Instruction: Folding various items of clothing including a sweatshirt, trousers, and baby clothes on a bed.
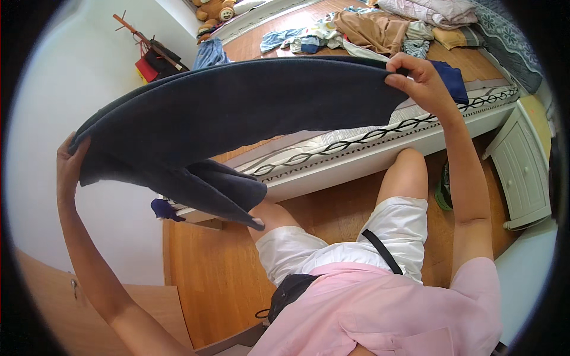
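A long dark blue-grey garment (pixel 237 107), folded lengthwise, is stretched in the air between my two hands. My left hand (pixel 70 163) is closed on its left end, by the white wall. At the far right end, my right hand (pixel 423 86) pinches the upper corner between thumb and fingers. The upper edge bows upward in this view. From the left half, a loose narrow part hangs down over my knee, its tip showing a small pale tag. Whether it is a leg or a sleeve, I cannot tell.
Ahead stands a bed (pixel 356 145) with a white frame and patterned edge. On it lie a brown garment (pixel 371 32), other clothes and a folded navy cloth (pixel 449 82). A white cabinet (pixel 522 166) stands right, a coat rack (pixel 151 50) with bags far left, a wooden panel (pixel 107 308) near left.
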Tool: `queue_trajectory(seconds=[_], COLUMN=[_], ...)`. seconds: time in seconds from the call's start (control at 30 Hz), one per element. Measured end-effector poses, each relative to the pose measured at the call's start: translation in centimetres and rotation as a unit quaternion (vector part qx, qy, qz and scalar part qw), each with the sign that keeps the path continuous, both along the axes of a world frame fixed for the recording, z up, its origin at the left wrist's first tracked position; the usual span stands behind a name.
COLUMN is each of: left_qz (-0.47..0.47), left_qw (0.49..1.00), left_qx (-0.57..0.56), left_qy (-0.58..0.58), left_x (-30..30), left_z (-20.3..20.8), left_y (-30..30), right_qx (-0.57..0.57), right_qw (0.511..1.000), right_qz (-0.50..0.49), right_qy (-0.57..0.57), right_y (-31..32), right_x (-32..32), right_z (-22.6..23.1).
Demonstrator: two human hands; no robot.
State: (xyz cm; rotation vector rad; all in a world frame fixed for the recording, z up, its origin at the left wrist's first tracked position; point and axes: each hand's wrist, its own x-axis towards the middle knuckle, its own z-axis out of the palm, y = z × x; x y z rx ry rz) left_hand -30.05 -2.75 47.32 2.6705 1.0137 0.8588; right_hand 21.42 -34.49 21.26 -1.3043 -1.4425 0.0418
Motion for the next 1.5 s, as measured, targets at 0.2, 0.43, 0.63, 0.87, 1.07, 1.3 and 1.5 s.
queue_trajectory(seconds=[0.2,0.43,0.63,0.87,1.07,1.3,1.5], left_qz=[0.038,0.049,0.036,0.007,-0.055,0.032,-0.284], left_qw=[0.998,0.995,0.997,0.992,0.968,0.992,0.89], left_qx=[-0.051,-0.086,0.005,0.042,0.033,-0.076,-0.313], left_qy=[-0.021,0.014,0.075,-0.115,-0.244,0.099,-0.173], left_x=[1.0,4.2,11.3,18.9,16.8,6.7,10.6], left_z=[-0.5,-1.9,-1.6,1.9,-4.6,-24.9,-23.5], left_y=[-0.4,1.1,7.4,11.1,14.8,16.4,-1.8], right_qx=[0.066,-0.127,-0.186,0.029,0.248,0.092,0.026], right_qw=[0.998,0.991,0.955,0.961,0.948,0.988,0.964], right_qz=[0.002,0.01,-0.027,-0.275,-0.196,0.098,0.219], right_qy=[-0.023,-0.034,-0.229,-0.012,0.037,-0.073,-0.146], right_y=[-0.3,0.0,2.7,0.6,-1.4,6.8,15.4], right_x=[0.2,0.5,3.9,9.7,4.2,-5.3,-18.5], right_z=[0.0,-1.1,0.2,12.1,18.0,14.5,7.8])
